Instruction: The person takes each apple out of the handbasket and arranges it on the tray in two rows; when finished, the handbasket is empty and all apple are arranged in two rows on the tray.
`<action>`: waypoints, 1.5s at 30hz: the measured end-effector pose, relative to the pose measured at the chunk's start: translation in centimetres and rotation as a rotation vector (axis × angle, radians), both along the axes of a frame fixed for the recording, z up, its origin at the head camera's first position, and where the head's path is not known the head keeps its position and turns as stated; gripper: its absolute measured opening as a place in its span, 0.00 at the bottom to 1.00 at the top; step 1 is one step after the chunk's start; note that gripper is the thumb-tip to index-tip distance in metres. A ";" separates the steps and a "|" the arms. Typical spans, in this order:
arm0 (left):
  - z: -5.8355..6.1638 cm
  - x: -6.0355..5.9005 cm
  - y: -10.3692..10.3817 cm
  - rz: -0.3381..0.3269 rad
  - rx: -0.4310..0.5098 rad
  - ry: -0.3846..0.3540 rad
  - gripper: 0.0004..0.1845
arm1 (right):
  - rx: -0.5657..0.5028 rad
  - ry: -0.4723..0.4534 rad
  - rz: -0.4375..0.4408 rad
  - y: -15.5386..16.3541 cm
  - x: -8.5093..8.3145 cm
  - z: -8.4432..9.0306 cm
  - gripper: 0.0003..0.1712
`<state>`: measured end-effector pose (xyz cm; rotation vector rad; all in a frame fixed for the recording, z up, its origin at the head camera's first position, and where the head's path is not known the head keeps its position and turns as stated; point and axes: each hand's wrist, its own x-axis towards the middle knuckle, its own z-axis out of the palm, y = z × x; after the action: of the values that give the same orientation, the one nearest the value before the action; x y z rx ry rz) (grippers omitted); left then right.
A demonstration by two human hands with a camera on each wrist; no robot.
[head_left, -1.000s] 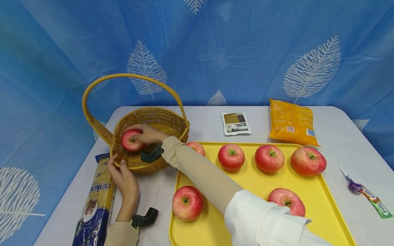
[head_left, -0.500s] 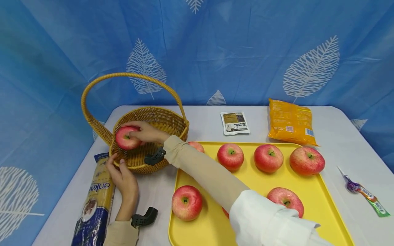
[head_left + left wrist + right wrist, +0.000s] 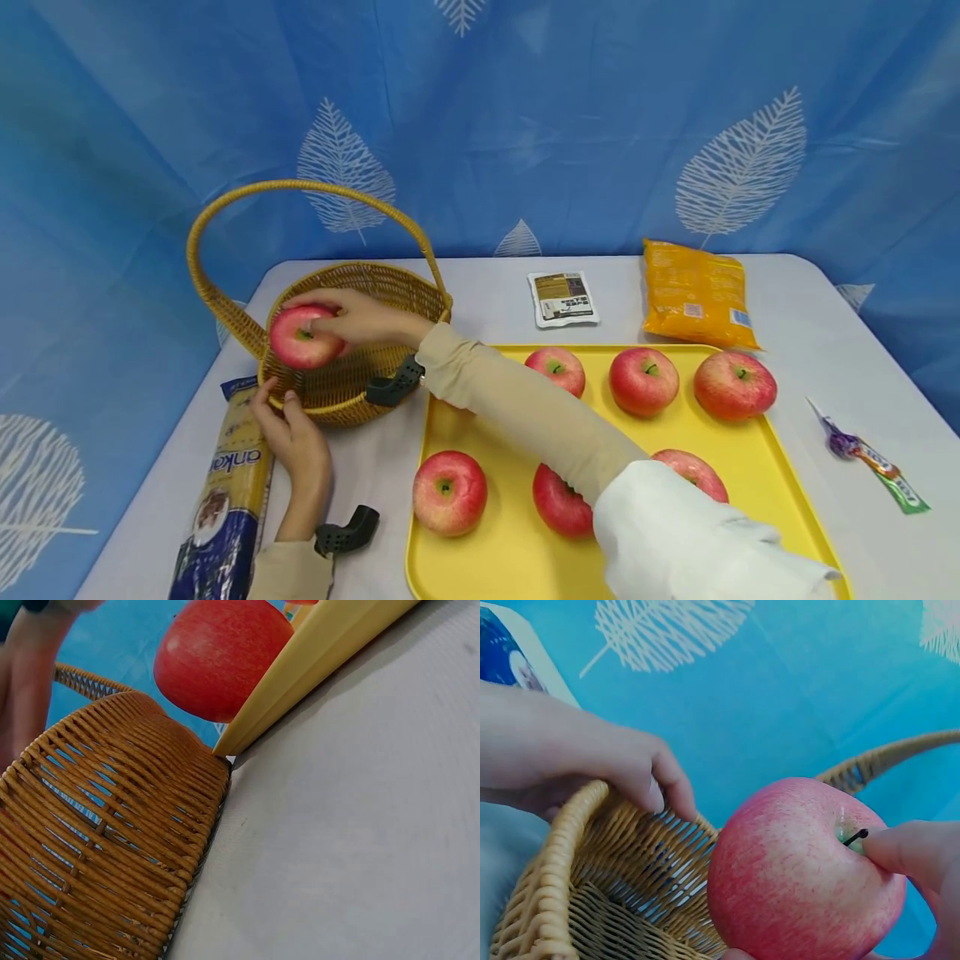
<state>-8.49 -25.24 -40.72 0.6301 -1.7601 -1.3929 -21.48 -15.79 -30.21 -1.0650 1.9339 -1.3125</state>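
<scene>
over the basket rim, the right hand grips the apple while the left hand steadies it.

Before me a yellow tray carries six apples. Behind it lie an orange packet and a small sachet. A noodle packet lies at my left, a candy wrapper far right.

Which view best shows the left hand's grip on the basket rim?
The right wrist view: the left hand curls its fingers over the basket rim, close up. The head view shows it smaller; the left wrist view shows only wicker.
</scene>
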 end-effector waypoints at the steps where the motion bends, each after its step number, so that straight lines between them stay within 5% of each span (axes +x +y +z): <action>1: 0.0 -0.1 0.0 -0.001 0.002 0.003 0.17 | 0.000 0.018 0.015 0.4 0.1 0.3 0.24; 18: 0.3 -0.7 -0.2 -0.012 0.043 -0.006 0.18 | 0.018 0.178 0.104 7.2 1.4 3.9 0.24; 32: -0.5 -0.3 -0.1 -0.040 0.026 -0.056 0.18 | 0.097 0.219 0.137 17.9 2.9 3.2 0.22; 45: -0.5 -0.1 -0.4 -0.029 0.033 -0.082 0.19 | 0.240 0.219 -0.040 31.1 6.0 2.7 0.22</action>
<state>-8.58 -25.69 -41.21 0.6903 -1.8202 -1.4363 -15.51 15.32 -27.46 -1.0891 2.2189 -0.9850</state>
